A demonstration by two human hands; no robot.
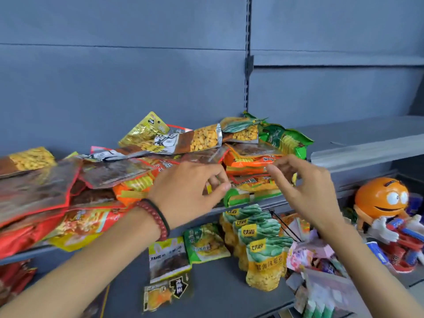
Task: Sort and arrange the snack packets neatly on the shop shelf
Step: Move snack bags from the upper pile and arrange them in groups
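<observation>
A loose heap of snack packets (128,166) covers the upper shelf (243,208): brown-and-red, yellow corn and green ones. At its right end lies a small stack of orange packets (250,160) on an orange-and-green packet (252,191). My left hand (188,187), with bracelets at the wrist, hovers at the stack's left side, thumb and forefinger curled close around a packet edge. Whether it grips is unclear. My right hand (305,187) is at the stack's right side, fingers apart, fingertips touching the orange packets.
The lower shelf (218,290) carries a row of upright green-and-yellow packets (259,239), a few flat packets (167,258) and pink boxes (307,251). An orange round figure (380,200) stands at the right. A bare grey shelf (367,143) adjoins beyond the slotted post (247,65).
</observation>
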